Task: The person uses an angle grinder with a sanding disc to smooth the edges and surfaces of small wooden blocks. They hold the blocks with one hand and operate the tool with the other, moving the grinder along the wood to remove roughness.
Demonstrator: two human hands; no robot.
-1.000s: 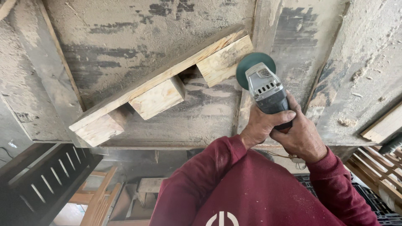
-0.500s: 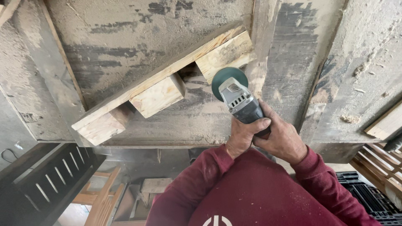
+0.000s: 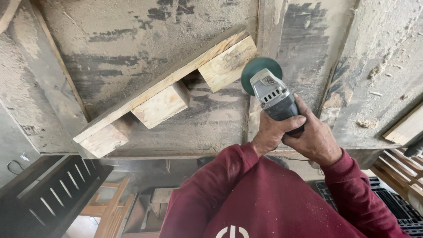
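Both my hands grip a grey angle grinder (image 3: 272, 94) with a green disc (image 3: 257, 67). My left hand (image 3: 274, 130) wraps its body from the left, and my right hand (image 3: 313, 137) holds it from the right. The disc sits just right of the rightmost block (image 3: 225, 65) of a wooden piece: a long plank (image 3: 150, 87) with three pale blocks under it, lying diagonally on a dusty workbench (image 3: 132, 35). Whether the disc touches the block I cannot tell.
Sawdust coats the bench top. A pale wood strip (image 3: 405, 128) lies at the right edge. Below the bench are a dark slatted panel (image 3: 48, 194), wooden frames (image 3: 110, 211) and a black plastic crate (image 3: 396, 207). My red sleeves fill the lower middle.
The grinder swung left to the block's lower edge half a second ago, then came back right; it sits beside the block's right end again.
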